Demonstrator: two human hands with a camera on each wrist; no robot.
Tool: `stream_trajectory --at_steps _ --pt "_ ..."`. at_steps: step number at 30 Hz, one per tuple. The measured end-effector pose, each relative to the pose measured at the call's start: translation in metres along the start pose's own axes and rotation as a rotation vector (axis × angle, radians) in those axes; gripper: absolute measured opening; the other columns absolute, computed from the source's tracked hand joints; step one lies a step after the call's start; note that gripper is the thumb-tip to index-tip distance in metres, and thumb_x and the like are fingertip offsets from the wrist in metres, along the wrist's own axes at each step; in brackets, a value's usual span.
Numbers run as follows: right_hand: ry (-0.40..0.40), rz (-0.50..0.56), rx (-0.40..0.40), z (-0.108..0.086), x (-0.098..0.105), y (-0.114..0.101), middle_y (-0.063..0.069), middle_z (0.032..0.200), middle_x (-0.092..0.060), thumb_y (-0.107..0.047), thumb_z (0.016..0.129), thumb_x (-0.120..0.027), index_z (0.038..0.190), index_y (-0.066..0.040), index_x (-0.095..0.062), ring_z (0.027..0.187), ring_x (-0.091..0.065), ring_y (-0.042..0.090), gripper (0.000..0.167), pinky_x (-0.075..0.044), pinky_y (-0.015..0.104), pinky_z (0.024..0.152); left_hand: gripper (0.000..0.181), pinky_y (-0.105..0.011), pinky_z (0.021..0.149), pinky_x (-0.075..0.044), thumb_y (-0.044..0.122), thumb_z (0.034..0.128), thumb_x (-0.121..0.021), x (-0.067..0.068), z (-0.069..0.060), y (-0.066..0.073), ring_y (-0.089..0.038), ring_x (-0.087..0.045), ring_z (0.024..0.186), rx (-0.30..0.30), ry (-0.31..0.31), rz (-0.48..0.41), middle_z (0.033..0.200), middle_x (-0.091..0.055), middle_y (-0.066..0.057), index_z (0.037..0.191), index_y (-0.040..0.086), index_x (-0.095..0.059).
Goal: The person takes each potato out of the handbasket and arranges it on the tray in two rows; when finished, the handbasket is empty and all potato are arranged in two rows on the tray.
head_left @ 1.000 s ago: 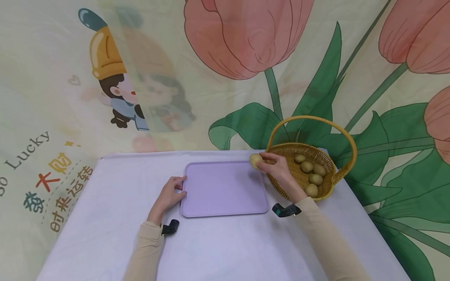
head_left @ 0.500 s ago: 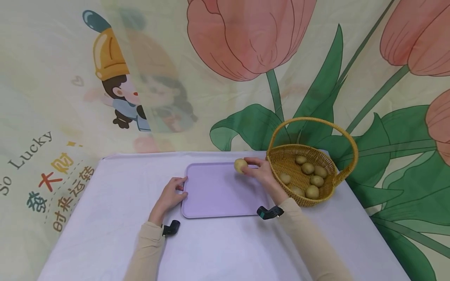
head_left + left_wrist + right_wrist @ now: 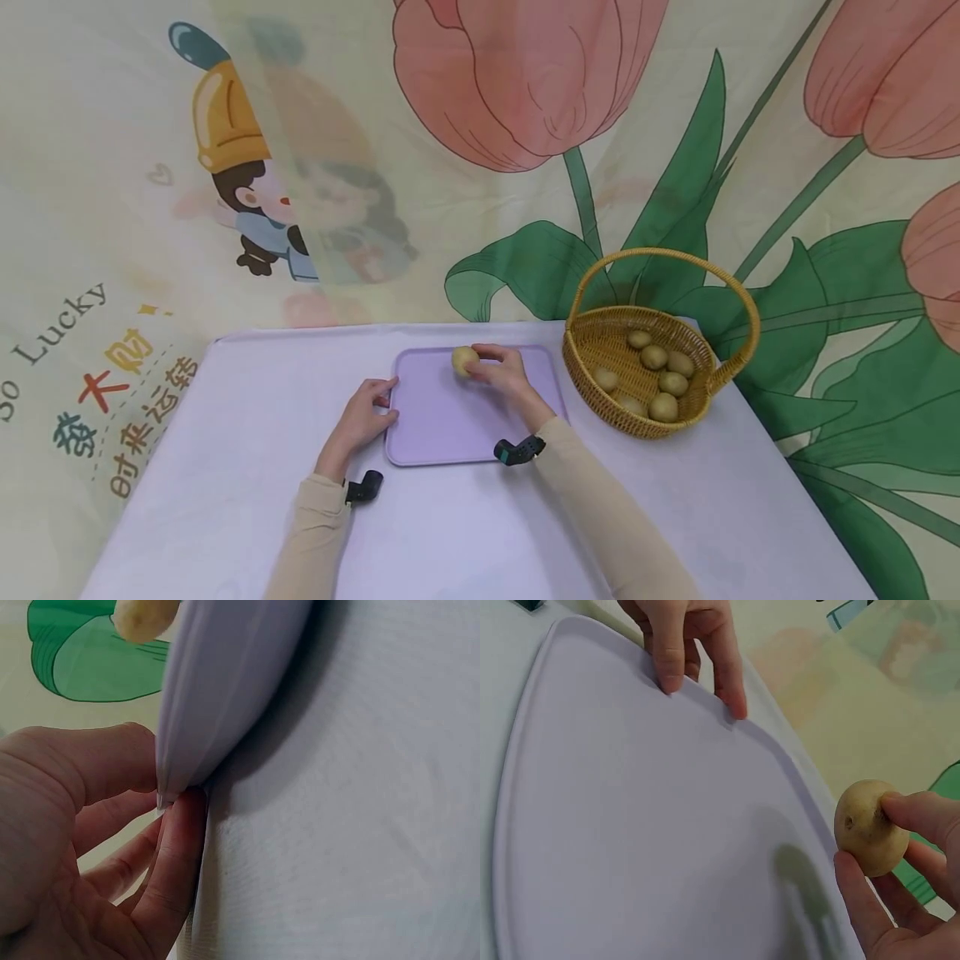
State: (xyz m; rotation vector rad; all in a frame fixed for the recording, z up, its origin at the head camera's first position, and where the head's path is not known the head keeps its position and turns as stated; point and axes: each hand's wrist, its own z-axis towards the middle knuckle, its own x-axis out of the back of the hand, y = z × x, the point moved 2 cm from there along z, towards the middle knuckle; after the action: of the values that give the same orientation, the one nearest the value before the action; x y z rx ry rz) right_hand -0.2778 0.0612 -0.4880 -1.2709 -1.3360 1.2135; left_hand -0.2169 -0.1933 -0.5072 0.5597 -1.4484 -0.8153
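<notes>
My right hand [image 3: 504,377] pinches a small pale potato [image 3: 466,361] between thumb and fingertips, above the far part of a lilac tray [image 3: 450,425]. In the right wrist view the potato [image 3: 871,827] hangs clear of the tray, which shows a blurred reflection beneath. My left hand [image 3: 365,419] holds the tray's left edge. Seen from the left wrist, the thumb lies against the rim of the tray [image 3: 217,690] and a finger of the left hand [image 3: 97,840] is tucked at its underside.
A wicker basket [image 3: 581,379] with a tall arched handle stands right of the tray, with several potatoes [image 3: 654,357] inside. A white cloth [image 3: 247,400] covers the table. Behind hangs a curtain [image 3: 480,200] printed with tulips.
My right hand has carried the potato leftward, from beside the basket to over the tray's far middle. The left hand stays at the tray's left edge.
</notes>
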Motion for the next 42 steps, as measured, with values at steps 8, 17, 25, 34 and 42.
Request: stream_trajectory --at_steps 8,17,25,34,42 --pt "0.037 0.052 -0.024 0.005 -0.025 0.015 0.024 0.110 -0.066 0.010 0.078 -0.073 0.117 0.012 -0.065 0.082 -0.065 0.017 0.041 -0.057 0.029 0.069 0.058 -0.044 0.087 -0.047 -0.004 0.0801 -0.068 -0.001 0.000 0.000 -0.034 -0.060 0.099 -0.001 -0.002 0.007 0.126 -0.051 -0.026 0.136 -0.008 -0.052" --pt "0.024 -0.068 0.050 0.005 -0.055 0.016 0.023 0.110 -0.066 0.007 0.075 -0.076 0.114 0.011 -0.067 0.092 -0.063 0.020 0.041 -0.057 0.029 0.068 0.059 -0.044 0.086 -0.047 -0.005 0.0780 -0.069 -0.001 -0.001 -0.001 -0.034 -0.061 0.096 -0.032 0.012 -0.018 0.124 -0.053 -0.026 0.135 -0.009 -0.053" --pt "0.029 -0.240 0.095 0.002 -0.063 0.015 0.019 0.108 -0.069 -0.001 0.075 -0.080 0.112 0.005 -0.070 0.095 -0.066 0.026 0.039 -0.056 0.030 0.072 0.059 -0.044 0.088 -0.046 -0.006 0.0776 -0.068 0.000 -0.001 -0.001 -0.034 -0.061 0.097 -0.015 0.018 -0.026 0.124 -0.053 -0.025 0.135 -0.008 -0.054" --pt "0.038 -0.231 0.087 0.001 -0.059 0.012 0.019 0.107 -0.068 -0.004 0.073 -0.081 0.112 0.004 -0.070 0.092 -0.068 0.027 0.041 -0.056 0.027 0.067 0.059 -0.042 0.085 -0.047 -0.006 0.0773 -0.069 0.000 -0.001 0.000 -0.033 -0.061 0.096 -0.028 0.020 -0.020 0.123 -0.054 -0.025 0.134 -0.008 -0.054" --pt "0.064 -0.272 0.096 -0.002 -0.048 0.001 0.020 0.109 -0.068 -0.010 0.078 -0.079 0.116 0.005 -0.068 0.098 -0.067 0.031 0.042 -0.056 0.029 0.072 0.059 -0.043 0.086 -0.047 -0.005 0.0782 -0.069 -0.001 0.000 -0.002 -0.033 -0.061 0.098 -0.009 0.014 -0.021 0.124 -0.053 -0.024 0.135 -0.007 -0.054"
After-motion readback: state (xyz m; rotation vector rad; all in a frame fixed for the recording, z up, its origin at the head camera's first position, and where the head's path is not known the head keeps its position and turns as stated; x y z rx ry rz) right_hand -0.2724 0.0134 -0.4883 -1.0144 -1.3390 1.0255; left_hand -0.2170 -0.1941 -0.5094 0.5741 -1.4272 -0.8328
